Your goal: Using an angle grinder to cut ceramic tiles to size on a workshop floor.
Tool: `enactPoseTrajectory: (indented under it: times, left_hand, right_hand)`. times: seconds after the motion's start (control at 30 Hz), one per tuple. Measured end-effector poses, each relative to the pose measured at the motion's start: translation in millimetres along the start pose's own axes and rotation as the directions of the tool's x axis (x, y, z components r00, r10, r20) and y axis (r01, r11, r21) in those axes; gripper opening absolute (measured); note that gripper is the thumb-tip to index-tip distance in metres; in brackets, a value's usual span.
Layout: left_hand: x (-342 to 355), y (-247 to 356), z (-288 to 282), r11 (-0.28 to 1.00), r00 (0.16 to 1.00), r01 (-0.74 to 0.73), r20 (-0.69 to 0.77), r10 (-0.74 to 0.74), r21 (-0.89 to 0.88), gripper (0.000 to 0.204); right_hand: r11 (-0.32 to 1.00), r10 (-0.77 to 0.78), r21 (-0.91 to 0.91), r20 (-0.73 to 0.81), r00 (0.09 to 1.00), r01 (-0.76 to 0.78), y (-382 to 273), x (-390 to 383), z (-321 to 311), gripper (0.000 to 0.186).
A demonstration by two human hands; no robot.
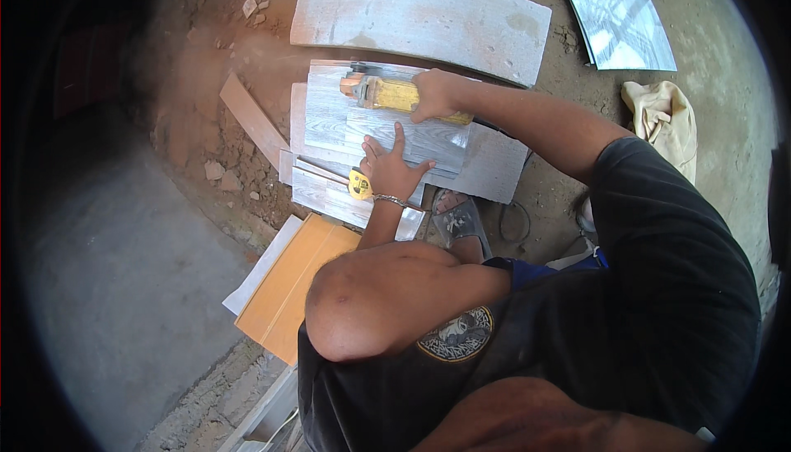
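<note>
My right hand (439, 95) is wrapped round the yellow body of an angle grinder (394, 94). The grinder's head lies over the far edge of a grey wood-patterned tile (334, 118). Fingers spread, my left hand (395, 170) presses flat on the near part of that tile. Beside the left wrist is a yellow tape measure (359, 184), resting on another grey tile (321, 195). A pale slab (494, 163) lies under the marked tile. Reddish dust hangs to the left of the grinder, and its disc is hard to make out.
A long pale slab (420, 19) lies beyond the tile. Shiny tiles (618, 15) are stacked at far right, near a cream cloth (663, 118). A narrow reddish strip (251, 121) and broken rubble (216, 172) lie left. An orange-brown panel (297, 279) sits near my knee; my sandalled foot (461, 221) is close by.
</note>
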State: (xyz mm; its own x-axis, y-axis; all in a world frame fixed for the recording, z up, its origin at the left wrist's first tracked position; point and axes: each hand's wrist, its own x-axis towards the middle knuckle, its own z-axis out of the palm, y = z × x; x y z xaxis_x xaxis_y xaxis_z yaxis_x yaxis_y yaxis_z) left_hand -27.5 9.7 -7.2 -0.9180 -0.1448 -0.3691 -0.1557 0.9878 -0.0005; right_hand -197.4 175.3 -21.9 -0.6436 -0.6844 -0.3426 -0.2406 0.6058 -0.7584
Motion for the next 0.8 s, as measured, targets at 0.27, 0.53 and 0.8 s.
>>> enactPoseTrajectory:
  times: [0.27,0.53,0.8]
  left_hand:
    - [-1.5,1.5,0.8,0.997,0.997,0.069,0.013,-0.070,0.015,0.135]
    - [-0.2,2.3,-2.2,0.995,0.991,0.099,0.088,-0.097,-0.016,0.140]
    - [1.0,3.5,-2.8,0.995,0.993,0.095,0.072,-0.094,-0.010,0.140]
  right_hand:
    - [1.000,0.005,-0.012,0.000,1.000,-0.005,4.0,-8.0,-0.2,0.073]
    - [1.000,0.019,-0.023,-0.003,1.000,-0.019,4.7,-19.8,-4.0,0.073]
    - [0.999,0.039,-0.011,0.006,0.999,-0.039,9.8,-26.9,-3.9,0.073]
